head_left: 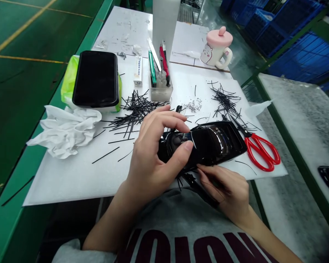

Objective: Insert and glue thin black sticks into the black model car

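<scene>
A glossy black model car (205, 144) lies on its wheels' side of the white-covered table, close to my body. My left hand (153, 146) curls over one end of it, with thumb and fingertips closed about the windscreen area. At the car's near side, my right hand (227, 188) is closed, its fingertips pinched against the body; what lies between them is too small to make out. A black door-like panel (197, 186) sticks out from the car beside those fingers. Red-handled scissors (263, 151) lie just right of the car, among black strips (226, 98).
Another pile of black strips (134, 109) lies beyond my left hand. A crumpled white cloth (68, 131) and a phone (95, 78) on a green packet are at the left. Behind stand a pen holder (161, 93), a small white box (138, 71) and a pink-lidded mug (215, 49).
</scene>
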Demonstrator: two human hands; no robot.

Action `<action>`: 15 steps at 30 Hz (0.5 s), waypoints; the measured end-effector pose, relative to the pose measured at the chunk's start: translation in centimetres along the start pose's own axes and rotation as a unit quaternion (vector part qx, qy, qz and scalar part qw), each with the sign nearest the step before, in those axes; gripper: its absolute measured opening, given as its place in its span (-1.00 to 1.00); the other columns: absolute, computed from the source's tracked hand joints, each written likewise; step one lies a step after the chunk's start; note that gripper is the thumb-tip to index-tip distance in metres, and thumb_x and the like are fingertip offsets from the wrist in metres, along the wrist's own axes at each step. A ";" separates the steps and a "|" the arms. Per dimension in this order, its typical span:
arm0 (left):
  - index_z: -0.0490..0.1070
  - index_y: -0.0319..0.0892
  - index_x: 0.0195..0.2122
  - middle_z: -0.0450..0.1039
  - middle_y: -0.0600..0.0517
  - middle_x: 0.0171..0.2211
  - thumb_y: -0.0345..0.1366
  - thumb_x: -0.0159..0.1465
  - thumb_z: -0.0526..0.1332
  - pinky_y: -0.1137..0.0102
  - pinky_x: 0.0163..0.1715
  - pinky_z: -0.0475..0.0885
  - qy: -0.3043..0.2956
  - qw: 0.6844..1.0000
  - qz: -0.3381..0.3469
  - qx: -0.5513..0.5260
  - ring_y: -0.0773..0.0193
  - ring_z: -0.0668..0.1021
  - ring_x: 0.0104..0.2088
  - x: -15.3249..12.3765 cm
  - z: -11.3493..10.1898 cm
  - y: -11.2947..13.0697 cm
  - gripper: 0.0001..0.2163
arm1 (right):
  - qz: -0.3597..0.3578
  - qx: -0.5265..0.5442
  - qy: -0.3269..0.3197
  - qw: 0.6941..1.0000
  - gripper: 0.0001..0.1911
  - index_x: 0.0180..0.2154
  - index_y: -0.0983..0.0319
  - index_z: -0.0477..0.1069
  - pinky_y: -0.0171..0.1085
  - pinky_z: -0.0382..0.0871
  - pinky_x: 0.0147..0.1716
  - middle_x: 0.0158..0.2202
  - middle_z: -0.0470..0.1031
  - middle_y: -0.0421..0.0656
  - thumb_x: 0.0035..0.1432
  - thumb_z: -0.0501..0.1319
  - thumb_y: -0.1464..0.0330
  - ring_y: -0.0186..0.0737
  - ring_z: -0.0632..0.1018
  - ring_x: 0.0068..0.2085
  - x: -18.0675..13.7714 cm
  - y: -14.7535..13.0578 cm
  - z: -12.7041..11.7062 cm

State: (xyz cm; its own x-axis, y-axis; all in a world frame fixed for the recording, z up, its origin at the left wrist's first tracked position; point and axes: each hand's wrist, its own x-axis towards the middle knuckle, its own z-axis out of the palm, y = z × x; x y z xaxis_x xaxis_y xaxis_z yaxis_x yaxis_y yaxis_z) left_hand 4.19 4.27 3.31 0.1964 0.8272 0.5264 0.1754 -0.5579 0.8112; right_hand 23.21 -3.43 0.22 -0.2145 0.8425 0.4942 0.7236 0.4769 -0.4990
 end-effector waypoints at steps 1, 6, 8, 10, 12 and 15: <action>0.33 -0.07 -0.16 0.46 0.05 -0.05 -0.45 0.30 0.21 0.08 0.38 0.18 -0.003 1.000 -0.001 0.004 0.18 0.41 0.18 0.0 0.0 0.0 -0.85 | 0.000 -0.006 -0.004 1.000 -0.83 -0.19 0.26 0.52 -0.36 0.44 -0.49 -0.44 0.62 -0.16 0.20 0.26 0.57 -0.31 0.58 -0.52 0.1 -0.1 0.0; 0.31 -0.05 -0.16 0.48 0.05 -0.08 -0.41 0.31 0.19 0.06 0.36 0.21 -0.010 1.000 0.001 0.024 0.16 0.42 0.18 -0.1 0.0 0.1 -0.87 | 0.007 -0.008 -0.033 0.999 -0.82 -0.17 0.20 0.52 -0.34 0.46 -0.47 -0.41 0.64 -0.17 0.22 0.24 0.55 -0.29 0.59 -0.50 0.2 -0.2 -0.2; 0.31 -0.05 -0.16 0.49 0.05 -0.10 -0.39 0.32 0.18 0.06 0.35 0.23 -0.012 1.000 0.002 0.028 0.14 0.42 0.19 -0.2 0.0 0.1 -0.88 | 0.000 -0.012 -0.036 0.999 -0.80 -0.16 0.19 0.51 -0.34 0.45 -0.47 -0.41 0.64 -0.18 0.23 0.24 0.55 -0.29 0.59 -0.49 0.1 -0.2 -0.2; 0.31 -0.06 -0.17 0.49 0.05 -0.11 -0.39 0.32 0.18 0.08 0.34 0.24 -0.015 1.000 0.002 0.024 0.15 0.43 0.17 -0.2 0.0 0.2 -0.89 | -0.010 -0.021 -0.041 0.999 -0.80 -0.16 0.20 0.51 -0.34 0.44 -0.46 -0.41 0.64 -0.18 0.22 0.24 0.56 -0.29 0.59 -0.49 0.1 -0.2 -0.3; 0.31 -0.06 -0.17 0.50 0.05 -0.11 -0.40 0.32 0.18 0.10 0.34 0.24 -0.017 1.000 0.002 0.018 0.16 0.44 0.15 -0.2 0.0 0.2 -0.89 | -0.018 -0.033 -0.050 0.998 -0.81 -0.16 0.21 0.50 -0.34 0.43 -0.44 -0.41 0.63 -0.18 0.22 0.25 0.56 -0.29 0.59 -0.49 0.2 -0.1 -0.4; 0.31 -0.07 -0.17 0.50 0.05 -0.12 -0.41 0.32 0.18 0.11 0.33 0.24 -0.019 1.000 0.004 0.007 0.16 0.44 0.15 -0.3 0.0 0.2 -0.88 | -0.013 -0.035 -0.059 0.998 -0.85 -0.19 0.25 0.51 -0.34 0.39 -0.46 -0.44 0.59 -0.17 0.22 0.25 0.55 -0.30 0.56 -0.49 0.4 -0.2 -0.4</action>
State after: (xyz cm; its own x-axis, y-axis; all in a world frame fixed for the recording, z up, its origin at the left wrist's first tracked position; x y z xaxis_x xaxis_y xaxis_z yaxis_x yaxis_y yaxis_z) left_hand 4.19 3.96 3.28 0.2341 0.8197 0.5228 0.1880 -0.5657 0.8029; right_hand 23.24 -3.30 0.78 -0.3071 0.8556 0.4166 0.7602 0.4840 -0.4335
